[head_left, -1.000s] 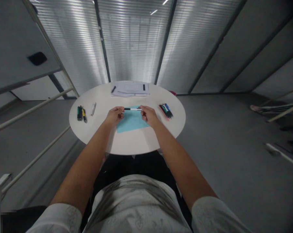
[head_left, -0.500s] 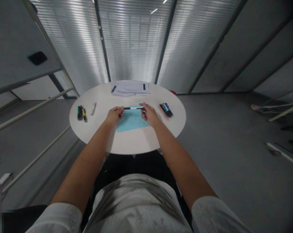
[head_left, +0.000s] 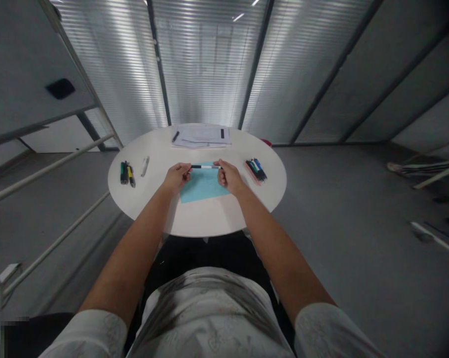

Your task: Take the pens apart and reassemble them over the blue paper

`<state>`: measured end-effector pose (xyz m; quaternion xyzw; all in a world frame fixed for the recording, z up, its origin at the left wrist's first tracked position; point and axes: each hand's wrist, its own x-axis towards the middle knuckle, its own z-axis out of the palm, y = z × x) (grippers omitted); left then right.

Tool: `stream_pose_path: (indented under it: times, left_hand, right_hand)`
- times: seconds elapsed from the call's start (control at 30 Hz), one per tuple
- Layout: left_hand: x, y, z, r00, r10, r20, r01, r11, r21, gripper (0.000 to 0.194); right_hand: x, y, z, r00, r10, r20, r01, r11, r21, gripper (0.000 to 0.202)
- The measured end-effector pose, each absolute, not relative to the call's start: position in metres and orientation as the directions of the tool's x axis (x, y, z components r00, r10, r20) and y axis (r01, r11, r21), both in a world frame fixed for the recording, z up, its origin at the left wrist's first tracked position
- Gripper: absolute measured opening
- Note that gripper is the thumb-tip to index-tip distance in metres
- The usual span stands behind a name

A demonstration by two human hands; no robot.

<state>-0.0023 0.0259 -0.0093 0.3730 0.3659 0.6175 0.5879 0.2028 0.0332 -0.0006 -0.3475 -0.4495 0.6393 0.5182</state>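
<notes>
A slim black-and-white pen (head_left: 205,167) is stretched level between my two hands, above a light blue sheet of paper (head_left: 202,189). My left hand (head_left: 177,176) pinches its black end between thumb and fingers. At the other end, my right hand (head_left: 230,177) is closed on the tip of the pen, its fingers curled in. The sheet lies flat on the round white table (head_left: 194,219), partly covered by both hands.
Green, black and yellow markers (head_left: 126,175) lie at the table's left, beside a white marker (head_left: 145,166). On the right sits a pink case (head_left: 252,173) with several pens (head_left: 258,169). Papers (head_left: 200,136) are stacked at the far edge. A metal rail (head_left: 60,161) runs along the left.
The right hand's fingers have closed round the pen's end; before, they were looser and more spread. The pen and left hand have barely moved.
</notes>
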Motion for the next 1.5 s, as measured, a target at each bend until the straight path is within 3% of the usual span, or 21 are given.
stream_pose_path:
  times: [0.27,0.43,0.57,0.77,0.93,1.2,1.3,1.5]
  left_hand:
    - [-0.003,0.0249,-0.0085,-0.008,0.999,0.033,-0.463,-0.033,0.886,0.028]
    - [-0.0038,0.0254,-0.01,-0.012,0.999,0.032,-0.461,-0.034,0.887,0.028]
    - [-0.0039,0.0249,-0.0102,-0.003,0.999,0.038,-0.469,-0.035,0.883,0.027]
    - [-0.0029,0.0229,-0.0072,-0.009,1.0,0.012,-0.466,-0.015,0.885,0.026]
    - [-0.0027,0.0232,-0.0075,-0.004,1.0,0.028,-0.468,-0.026,0.884,0.025]
    - [-0.0049,0.0279,-0.0142,0.006,0.999,0.039,-0.471,-0.032,0.881,0.027]
    - [-0.0051,0.0286,-0.0147,0.005,0.999,0.035,-0.473,-0.029,0.881,0.027]
    - [-0.0047,0.0287,-0.015,0.007,0.999,0.05,-0.469,-0.041,0.883,0.026]
  right_hand:
    - [0.2039,0.035,0.0002,-0.142,0.989,0.04,-0.369,-0.015,-0.929,0.037]
    - [0.2026,0.0331,-0.001,-0.217,0.976,0.006,-0.331,-0.068,-0.941,0.035]
    - [0.2016,0.0338,-0.0017,-0.167,0.984,0.061,-0.335,0.002,-0.942,0.032]
    - [0.2018,0.0341,-0.0016,-0.203,0.979,0.007,-0.337,-0.063,-0.939,0.035]
    - [0.2005,0.0348,-0.0033,-0.151,0.986,0.075,-0.322,0.022,-0.946,0.034]
    - [0.2013,0.031,-0.0028,-0.212,0.977,0.016,-0.228,-0.034,-0.973,0.038]
    - [0.2012,0.0322,-0.0025,-0.181,0.983,0.038,-0.26,-0.011,-0.965,0.028]
    - [0.2012,0.0322,-0.0023,-0.207,0.978,-0.005,-0.287,-0.066,-0.956,0.031]
